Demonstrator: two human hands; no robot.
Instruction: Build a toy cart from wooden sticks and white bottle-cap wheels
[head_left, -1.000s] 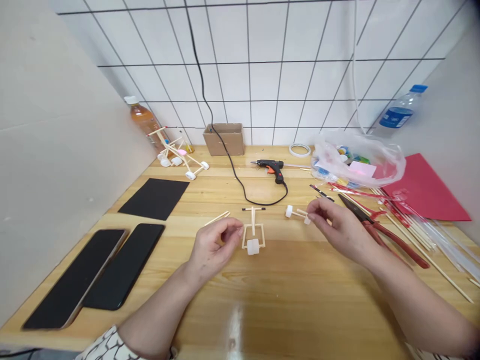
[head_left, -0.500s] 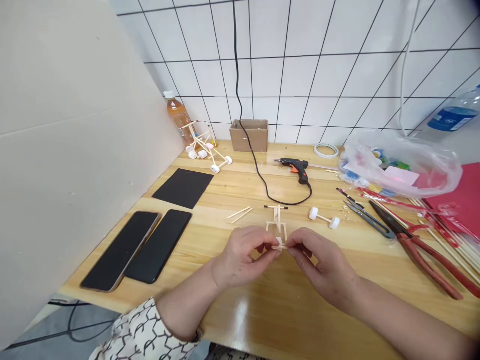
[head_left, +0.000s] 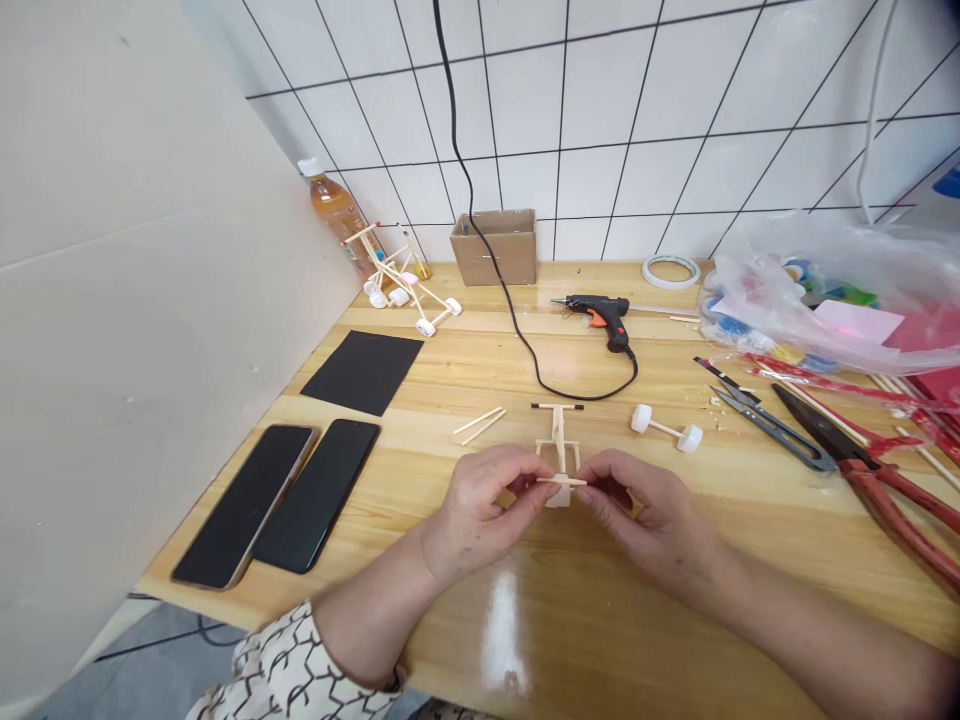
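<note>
A short wooden stick spans my two hands. My left hand pinches its left end, and my right hand has thumb and forefinger closed at the other end. Beneath and behind the fingers is a small frame of glued sticks, with a black-tipped crossbar at the far end. A white piece shows just under the stick; whether the two touch I cannot tell. To the right lies a stick axle with two white wheels. Two loose sticks lie to the left.
Behind are a corded black glue gun, a cardboard box and a tape roll. Snips and red-handled pliers lie right. Two phones, black sheet and a finished-looking stick tricycle stand left.
My hands have drawn slightly apart at the fingertips, so the stick between them shows more plainly. The whole view has shifted a little.
</note>
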